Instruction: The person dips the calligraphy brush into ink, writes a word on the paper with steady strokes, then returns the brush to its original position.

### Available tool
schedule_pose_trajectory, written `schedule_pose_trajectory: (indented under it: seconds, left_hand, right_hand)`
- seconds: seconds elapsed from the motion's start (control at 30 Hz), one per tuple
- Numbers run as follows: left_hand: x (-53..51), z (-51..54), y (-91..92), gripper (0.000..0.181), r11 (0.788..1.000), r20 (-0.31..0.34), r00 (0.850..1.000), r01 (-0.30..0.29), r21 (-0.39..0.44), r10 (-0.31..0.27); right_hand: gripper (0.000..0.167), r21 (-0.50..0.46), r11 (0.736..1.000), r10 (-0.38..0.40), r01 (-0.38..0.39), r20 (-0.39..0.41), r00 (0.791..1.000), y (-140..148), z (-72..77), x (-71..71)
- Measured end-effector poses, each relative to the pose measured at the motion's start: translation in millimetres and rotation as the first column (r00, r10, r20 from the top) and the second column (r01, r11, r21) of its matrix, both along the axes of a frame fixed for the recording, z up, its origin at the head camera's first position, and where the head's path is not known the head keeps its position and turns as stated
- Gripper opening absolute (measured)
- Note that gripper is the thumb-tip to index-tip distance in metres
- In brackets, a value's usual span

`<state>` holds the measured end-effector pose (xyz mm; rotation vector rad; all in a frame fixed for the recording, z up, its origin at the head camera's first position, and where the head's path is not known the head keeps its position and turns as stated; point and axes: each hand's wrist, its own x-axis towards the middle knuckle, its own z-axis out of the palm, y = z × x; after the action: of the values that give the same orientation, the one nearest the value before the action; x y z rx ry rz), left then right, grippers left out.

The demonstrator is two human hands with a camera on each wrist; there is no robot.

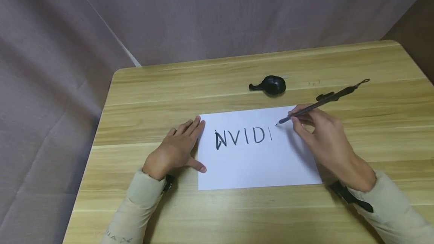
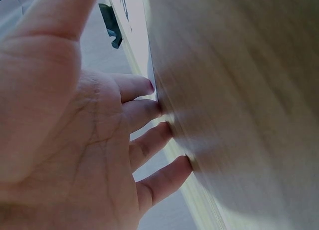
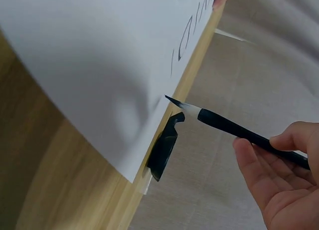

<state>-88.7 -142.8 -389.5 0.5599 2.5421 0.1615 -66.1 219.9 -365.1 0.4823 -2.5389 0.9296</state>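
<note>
A white sheet of paper [image 1: 251, 168] lies on the table, bearing the black brushed letters "NVIDI" [image 1: 243, 136]. My left hand [image 1: 178, 146] rests at its left edge, fingers spread and thumb on the lower part. In the left wrist view, this hand [image 2: 89, 125] has its fingertips against the surface. My right hand [image 1: 327, 138] pinches a calligraphy brush [image 1: 310, 107] between thumb and fingers, tip slanting down toward the paper right of the last stroke. The right wrist view shows the brush [image 3: 234, 127] with dark tip and pale upper bristles; whether it touches the paper, I cannot tell.
Beyond the paper sits a glossy black gourd-shaped dish [image 1: 274, 85]. A small black object [image 1: 327, 96] lies to its right, partly behind the brush. The wooden table [image 1: 152, 104] ends at a back edge before a greyish curtain [image 1: 220, 18].
</note>
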Motion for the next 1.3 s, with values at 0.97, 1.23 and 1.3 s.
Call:
schedule_pose_trajectory:
  seconds: [0.97, 1.23, 1.3]
  left_hand:
    - [-0.7, 1.5, -0.3, 0.146, 1.0, 0.007, 1.0, -0.004, -0.008, 0.004]
    - [-0.8, 1.4, -0.2, 0.146, 1.0, 0.013, 1.0, -0.002, -0.008, 0.002]
    - [-0.1, 0.8, -0.2, 0.146, 1.0, 0.012, 1.0, -0.001, -0.007, 0.001]
  right_hand:
    - [0.026, 0.147, 0.985, 0.093, -0.087, -0.03, 0.995, -3.8, -0.5, 26.6]
    - [0.028, 0.104, 0.994, 0.049, -0.044, -0.048, 0.998, 1.0, 6.8, 22.1]
    - [0.028, 0.083, 0.996, 0.044, -0.039, -0.056, 0.997, 2.0, 7.7, 18.0]
